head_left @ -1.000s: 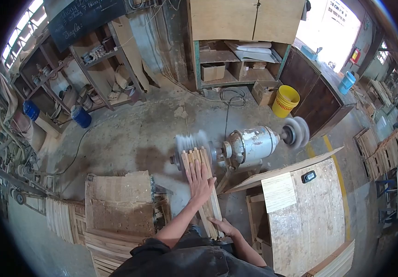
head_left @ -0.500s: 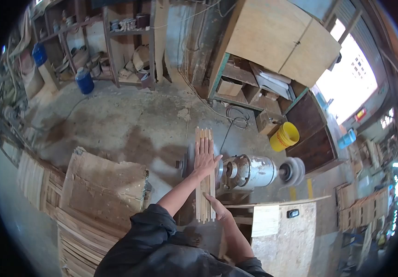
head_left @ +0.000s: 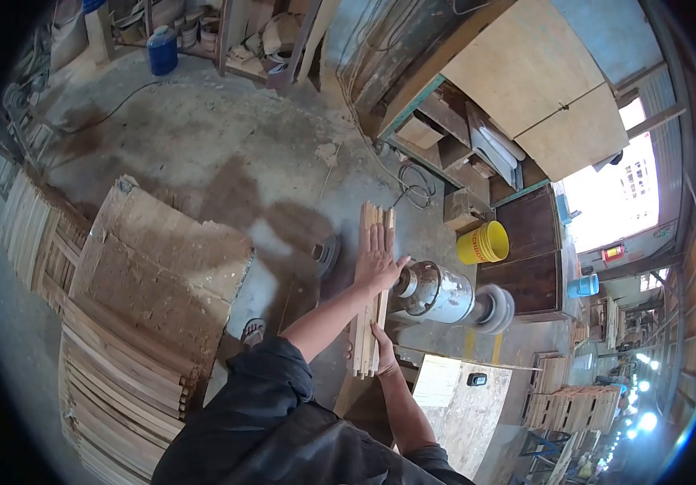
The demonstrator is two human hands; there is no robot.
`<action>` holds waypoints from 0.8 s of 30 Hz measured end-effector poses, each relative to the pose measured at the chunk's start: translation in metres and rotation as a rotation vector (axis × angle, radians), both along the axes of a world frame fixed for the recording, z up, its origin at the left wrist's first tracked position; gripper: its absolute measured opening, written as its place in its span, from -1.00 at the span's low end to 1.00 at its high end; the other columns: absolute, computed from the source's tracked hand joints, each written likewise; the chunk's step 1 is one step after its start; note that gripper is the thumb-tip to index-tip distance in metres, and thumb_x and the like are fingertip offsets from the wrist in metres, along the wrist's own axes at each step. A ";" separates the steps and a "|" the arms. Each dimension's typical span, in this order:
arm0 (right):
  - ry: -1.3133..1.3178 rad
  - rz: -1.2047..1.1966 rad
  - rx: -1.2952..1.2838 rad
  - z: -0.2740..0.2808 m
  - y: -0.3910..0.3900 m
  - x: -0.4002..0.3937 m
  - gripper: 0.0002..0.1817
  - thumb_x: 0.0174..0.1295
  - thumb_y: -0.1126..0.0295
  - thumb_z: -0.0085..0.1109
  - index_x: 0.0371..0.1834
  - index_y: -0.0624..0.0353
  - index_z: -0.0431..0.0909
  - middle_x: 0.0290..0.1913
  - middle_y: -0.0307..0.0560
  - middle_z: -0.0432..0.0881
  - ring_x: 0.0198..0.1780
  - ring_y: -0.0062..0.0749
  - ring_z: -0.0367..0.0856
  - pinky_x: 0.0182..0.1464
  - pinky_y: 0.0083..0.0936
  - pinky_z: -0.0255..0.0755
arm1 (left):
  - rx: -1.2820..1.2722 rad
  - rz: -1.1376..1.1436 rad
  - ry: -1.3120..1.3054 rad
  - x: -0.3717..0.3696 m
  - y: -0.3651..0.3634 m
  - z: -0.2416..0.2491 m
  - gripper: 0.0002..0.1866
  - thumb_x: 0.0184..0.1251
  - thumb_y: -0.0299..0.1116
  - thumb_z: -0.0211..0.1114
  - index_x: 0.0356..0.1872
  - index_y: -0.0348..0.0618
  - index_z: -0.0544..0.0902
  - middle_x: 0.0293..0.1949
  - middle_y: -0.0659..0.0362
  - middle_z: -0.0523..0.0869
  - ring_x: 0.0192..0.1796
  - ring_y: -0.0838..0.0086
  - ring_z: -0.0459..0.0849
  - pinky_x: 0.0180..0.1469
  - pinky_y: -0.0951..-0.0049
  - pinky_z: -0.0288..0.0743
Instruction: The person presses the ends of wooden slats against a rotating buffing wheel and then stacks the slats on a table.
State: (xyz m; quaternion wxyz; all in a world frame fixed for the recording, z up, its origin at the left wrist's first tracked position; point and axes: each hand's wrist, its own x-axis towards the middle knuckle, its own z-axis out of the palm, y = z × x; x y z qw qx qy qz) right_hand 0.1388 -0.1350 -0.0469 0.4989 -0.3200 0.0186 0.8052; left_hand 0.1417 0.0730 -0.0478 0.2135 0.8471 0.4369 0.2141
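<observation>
A bundle of several narrow wooden strips [head_left: 364, 343] stretches away from my body, tilted slightly to the right at its far end. My left hand [head_left: 376, 267] lies flat on top of the far half, fingers stretched along the strips and thumb out to the right. Near the close end, my right hand [head_left: 384, 356] grips the bundle, thumb on the right side and fingertips showing at the left edge. Just right of the strips sits a worn, pale motor [head_left: 441, 291] with a round, blurred wheel [head_left: 493, 309] on its shaft. The bundle hides part of the machine.
Stacked wood strips [head_left: 121, 388] and a worn board [head_left: 162, 259] lie at left. A bench [head_left: 477, 412] carries a small black object [head_left: 477, 379]. Beyond stand a yellow bucket [head_left: 483, 242], a cabinet [head_left: 525, 73] and a blue jug [head_left: 162, 52]. A cable [head_left: 416, 186] lies on the floor.
The view has turned. The bundle has shifted right and now leans, its left side more visible. Right-hand fingertips now show at its left edge. A sandalled foot has come into view.
</observation>
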 end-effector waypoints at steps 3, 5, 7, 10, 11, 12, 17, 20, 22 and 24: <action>-0.110 -0.086 -0.005 -0.012 -0.025 -0.008 -0.14 0.34 -0.36 0.01 0.36 0.23 0.40 -0.10 0.18 0.60 -0.13 0.03 0.66 -0.15 -0.17 0.65 | -0.009 -0.048 0.047 -0.013 -0.019 0.016 -0.08 0.54 0.24 -0.08 0.57 -0.43 0.08 0.57 -0.30 0.13 0.65 -0.10 -0.04 0.65 -0.06 -0.39; -0.096 -0.085 -0.017 -0.012 -0.044 -0.017 -0.13 0.33 -0.38 0.00 0.36 0.22 0.40 -0.11 0.18 0.60 -0.14 0.04 0.65 -0.17 -0.15 0.65 | -0.004 -0.038 0.023 -0.018 -0.038 0.013 -0.07 0.54 0.24 -0.07 0.57 -0.43 0.08 0.56 -0.30 0.14 0.65 -0.12 -0.04 0.65 -0.07 -0.39; -0.081 -0.124 -0.021 -0.011 -0.064 -0.029 -0.11 0.31 -0.41 -0.01 0.37 0.19 0.40 -0.12 0.19 0.61 -0.15 0.07 0.65 -0.21 -0.12 0.64 | 0.028 -0.052 0.036 -0.026 -0.059 0.012 -0.05 0.51 0.25 -0.03 0.57 -0.45 0.09 0.56 -0.32 0.13 0.64 -0.18 -0.06 0.64 -0.14 -0.39; 0.048 -0.078 0.005 -0.020 -0.095 -0.039 -0.11 0.31 -0.40 0.00 0.36 0.20 0.41 -0.12 0.20 0.61 -0.14 0.08 0.64 -0.19 -0.13 0.62 | -0.004 -0.109 0.131 -0.042 -0.082 0.024 -0.06 0.49 0.27 -0.04 0.58 -0.37 0.13 0.60 -0.29 0.06 0.66 -0.17 -0.13 0.63 -0.21 -0.44; 0.034 -0.094 0.025 -0.018 -0.103 -0.043 -0.11 0.30 -0.39 0.03 0.35 0.23 0.42 -0.13 0.21 0.60 -0.12 0.10 0.63 -0.16 -0.14 0.61 | -0.011 -0.132 0.140 -0.047 -0.087 0.026 -0.05 0.49 0.28 -0.05 0.59 -0.38 0.12 0.61 -0.27 0.05 0.66 -0.18 -0.15 0.63 -0.23 -0.45; 0.035 -0.099 0.030 -0.015 -0.110 -0.045 -0.11 0.30 -0.39 0.03 0.35 0.23 0.42 -0.13 0.21 0.60 -0.12 0.10 0.63 -0.16 -0.14 0.61 | -0.005 -0.137 0.141 -0.052 -0.092 0.028 -0.05 0.49 0.28 -0.05 0.59 -0.38 0.12 0.61 -0.27 0.05 0.66 -0.18 -0.15 0.63 -0.23 -0.45; -0.027 -0.062 -0.094 -0.012 -0.101 -0.038 -0.18 0.33 -0.29 0.09 0.31 0.28 0.46 -0.09 0.21 0.66 -0.10 0.08 0.69 -0.05 -0.03 0.62 | 0.007 -0.206 0.147 -0.053 -0.084 0.022 -0.03 0.48 0.29 -0.02 0.58 -0.41 0.11 0.62 -0.26 0.00 0.67 -0.16 -0.22 0.64 -0.16 -0.44; -0.074 -0.031 -0.086 -0.028 -0.061 -0.021 -0.29 0.42 -0.20 0.06 0.26 0.28 0.48 0.00 0.25 0.69 -0.01 0.10 0.74 0.03 0.03 0.66 | 0.072 -0.199 0.092 -0.036 -0.053 0.003 0.00 0.43 0.32 0.03 0.59 -0.37 0.11 0.64 -0.20 -0.02 0.69 -0.08 -0.27 0.66 -0.12 -0.46; -0.260 -0.010 -0.084 -0.024 -0.026 -0.013 -0.31 0.45 -0.15 0.06 0.28 0.31 0.48 -0.03 0.18 0.72 -0.06 -0.05 0.77 -0.07 -0.13 0.70 | 0.135 -0.175 0.096 -0.026 -0.024 0.002 0.00 0.42 0.32 0.06 0.58 -0.37 0.15 0.64 -0.15 0.02 0.70 0.02 -0.23 0.66 -0.12 -0.46; -0.345 0.066 -0.024 -0.031 -0.006 0.002 -0.36 0.48 -0.11 0.04 0.26 0.29 0.50 -0.04 0.13 0.73 -0.07 -0.12 0.78 -0.08 -0.17 0.70 | 0.134 -0.190 0.097 -0.021 -0.008 0.002 0.00 0.41 0.33 0.05 0.57 -0.37 0.16 0.64 -0.13 0.04 0.70 0.06 -0.22 0.66 -0.12 -0.46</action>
